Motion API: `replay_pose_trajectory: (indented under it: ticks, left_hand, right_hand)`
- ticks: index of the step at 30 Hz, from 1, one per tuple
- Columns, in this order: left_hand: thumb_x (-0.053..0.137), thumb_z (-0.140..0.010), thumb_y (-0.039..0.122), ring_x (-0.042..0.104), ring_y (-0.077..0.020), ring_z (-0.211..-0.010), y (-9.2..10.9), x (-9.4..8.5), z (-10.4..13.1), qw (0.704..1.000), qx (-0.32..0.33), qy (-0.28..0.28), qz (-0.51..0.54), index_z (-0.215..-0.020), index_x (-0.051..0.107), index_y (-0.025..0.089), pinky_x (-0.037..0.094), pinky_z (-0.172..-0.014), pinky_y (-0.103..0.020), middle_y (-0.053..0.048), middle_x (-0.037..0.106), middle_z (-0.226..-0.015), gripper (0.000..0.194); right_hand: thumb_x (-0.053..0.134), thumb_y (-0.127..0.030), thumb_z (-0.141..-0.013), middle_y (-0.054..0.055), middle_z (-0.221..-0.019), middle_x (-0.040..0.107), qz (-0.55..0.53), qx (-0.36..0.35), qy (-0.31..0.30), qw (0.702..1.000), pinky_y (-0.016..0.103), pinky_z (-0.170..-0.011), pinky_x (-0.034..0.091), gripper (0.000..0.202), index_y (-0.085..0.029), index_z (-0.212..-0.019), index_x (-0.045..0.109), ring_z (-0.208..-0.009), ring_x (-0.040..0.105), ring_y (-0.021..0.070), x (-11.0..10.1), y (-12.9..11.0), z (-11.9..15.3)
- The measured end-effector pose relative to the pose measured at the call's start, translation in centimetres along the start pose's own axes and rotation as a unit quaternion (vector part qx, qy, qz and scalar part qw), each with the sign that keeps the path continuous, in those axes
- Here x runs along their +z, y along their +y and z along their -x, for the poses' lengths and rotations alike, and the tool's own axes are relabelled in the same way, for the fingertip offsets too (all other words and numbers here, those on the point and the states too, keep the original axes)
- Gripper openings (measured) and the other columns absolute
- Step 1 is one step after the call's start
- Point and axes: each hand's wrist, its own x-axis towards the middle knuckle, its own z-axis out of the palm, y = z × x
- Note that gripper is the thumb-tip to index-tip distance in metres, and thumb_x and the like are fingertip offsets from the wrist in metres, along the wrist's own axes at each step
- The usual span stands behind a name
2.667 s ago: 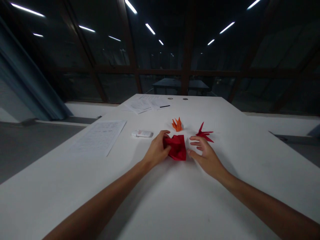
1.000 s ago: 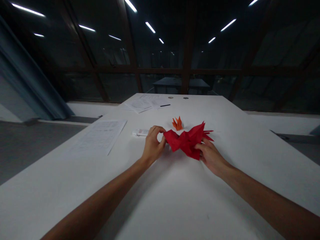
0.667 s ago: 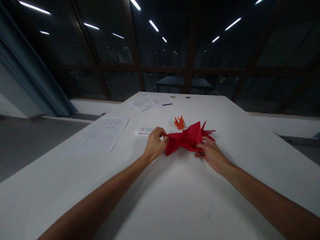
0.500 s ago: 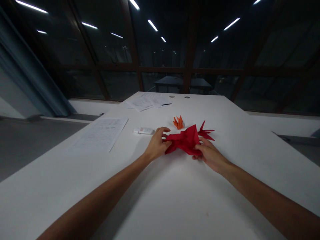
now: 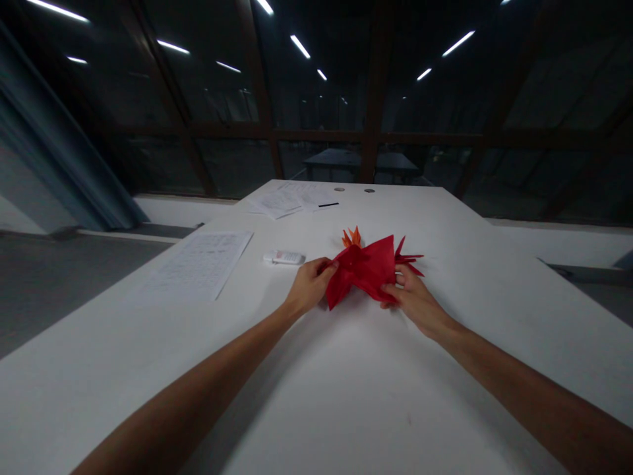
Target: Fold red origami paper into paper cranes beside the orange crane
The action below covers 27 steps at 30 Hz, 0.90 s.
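Note:
A creased sheet of red paper [image 5: 368,267] is stretched between my two hands, just above the white table. My left hand [image 5: 310,284] pinches its left edge between thumb and fingers. On the right side, my right hand [image 5: 413,300] grips the paper's lower right edge. Behind the sheet stands a small orange folded-paper figure [image 5: 352,237], its lower part hidden by the red paper. A dark red folded-paper figure with pointed tips [image 5: 409,257] lies just beyond my right hand, partly covered.
A white tube-like item with print [image 5: 283,258] lies left of my left hand. Printed sheets [image 5: 198,267] rest at the table's left, with more papers [image 5: 291,200] and a black pen [image 5: 328,204] farther back. Dark windows stand behind the table [image 5: 316,396].
The red paper has been spread wider and turned, showing more of its face and covering the orange figure's base. My left hand has shifted its hold on the left edge.

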Motion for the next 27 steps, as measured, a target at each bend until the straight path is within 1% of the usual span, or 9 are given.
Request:
replay_pose_trajectory:
  ticks: [2,4,6,8,11,14,20,24,27]
  left_hand:
    - [0.054,-0.09,0.046,0.057,-0.0163,-0.064,-0.4,0.2,-0.1,1.0,-0.021,0.008,0.017,-0.08,0.07,0.015,0.041,-0.059,-0.025,-0.001,0.066,-0.069,0.036]
    - [0.053,-0.09,0.05,0.059,-0.017,-0.064,-0.7,0.4,-0.1,0.999,-0.034,0.005,0.034,-0.083,0.07,0.015,0.043,-0.059,-0.026,-0.003,0.069,-0.072,0.04]
    - [0.054,-0.088,0.052,0.06,-0.0175,-0.064,-0.9,0.4,-0.2,0.998,-0.044,0.003,0.049,-0.085,0.071,0.014,0.044,-0.058,-0.026,-0.004,0.071,-0.075,0.042]
    - [0.057,-0.086,0.053,0.061,-0.0178,-0.064,-0.9,0.4,-0.1,0.997,-0.053,0.003,0.062,-0.085,0.071,0.014,0.044,-0.056,-0.027,-0.005,0.072,-0.075,0.042]
    - [0.059,-0.085,0.053,0.062,-0.0181,-0.062,-0.9,0.4,-0.1,0.994,-0.068,0.004,0.082,-0.084,0.07,0.014,0.046,-0.056,-0.027,-0.006,0.072,-0.074,0.041]
    - [0.06,-0.084,0.052,0.064,-0.0187,-0.063,-0.9,0.5,0.0,0.991,-0.084,0.003,0.102,-0.083,0.069,0.014,0.048,-0.057,-0.028,-0.007,0.072,-0.075,0.039]
    - [0.061,-0.081,0.047,0.063,-0.0182,-0.059,-1.0,0.6,0.1,0.987,-0.115,0.008,0.109,-0.077,0.068,0.014,0.046,-0.053,-0.027,-0.007,0.071,-0.068,0.034]
    - [0.06,-0.082,0.046,0.058,-0.0161,-0.057,-0.5,0.4,0.1,0.99,-0.098,0.005,0.1,-0.075,0.067,0.014,0.043,-0.053,-0.026,-0.005,0.068,-0.066,0.033]
    - [0.061,-0.082,0.038,0.056,-0.0144,-0.062,0.0,0.3,0.2,0.994,-0.061,0.006,0.092,-0.078,0.067,0.015,0.042,-0.058,-0.025,-0.001,0.066,-0.069,0.025]
  right_hand:
    - [0.072,-0.029,-0.075,0.007,-0.108,0.07,0.006,-0.032,0.01,0.999,0.034,-0.061,0.057,0.04,-0.025,-0.11,0.053,-0.077,0.07,0.0208,-0.1,0.1,-0.1]
    - [0.073,-0.031,-0.076,0.008,-0.11,0.07,0.007,-0.061,0.017,0.998,0.037,-0.072,0.059,0.041,-0.024,-0.111,0.053,-0.086,0.071,0.0225,-0.1,0.2,-0.3]
    - [0.073,-0.03,-0.076,0.008,-0.112,0.07,-0.005,-0.077,0.022,0.997,0.04,-0.082,0.058,0.041,-0.025,-0.111,0.053,-0.094,0.07,0.0228,-0.1,0.2,-0.4]
    - [0.073,-0.03,-0.077,0.008,-0.116,0.069,-0.017,-0.083,0.022,0.996,0.042,-0.088,0.056,0.042,-0.025,-0.113,0.052,-0.097,0.069,0.0227,-0.2,0.2,-0.4]
    - [0.073,-0.032,-0.079,0.008,-0.117,0.069,-0.009,-0.093,0.018,0.995,0.042,-0.089,0.056,0.041,-0.025,-0.113,0.052,-0.099,0.069,0.0227,-0.4,0.0,-0.4]
    - [0.073,-0.034,-0.079,0.008,-0.114,0.069,0.013,-0.105,0.014,0.994,0.041,-0.087,0.055,0.04,-0.024,-0.112,0.053,-0.095,0.069,0.0224,-0.7,-0.1,-0.7]
    - [0.078,-0.034,-0.073,0.008,-0.111,0.07,0.013,-0.106,0.008,0.994,0.039,-0.08,0.056,0.049,-0.024,-0.113,0.053,-0.089,0.07,0.0225,-1.2,0.3,-1.4]
    - [0.081,-0.027,-0.069,0.006,-0.114,0.07,-0.018,-0.081,0.0,0.997,0.038,-0.082,0.057,0.055,-0.026,-0.117,0.054,-0.093,0.07,0.0226,-1.2,0.0,-1.3]
    - [0.083,-0.018,-0.065,0.005,-0.115,0.071,-0.087,-0.033,-0.007,0.996,0.037,-0.086,0.057,0.057,-0.025,-0.115,0.058,-0.1,0.069,0.0234,-1.0,-0.5,-1.0]
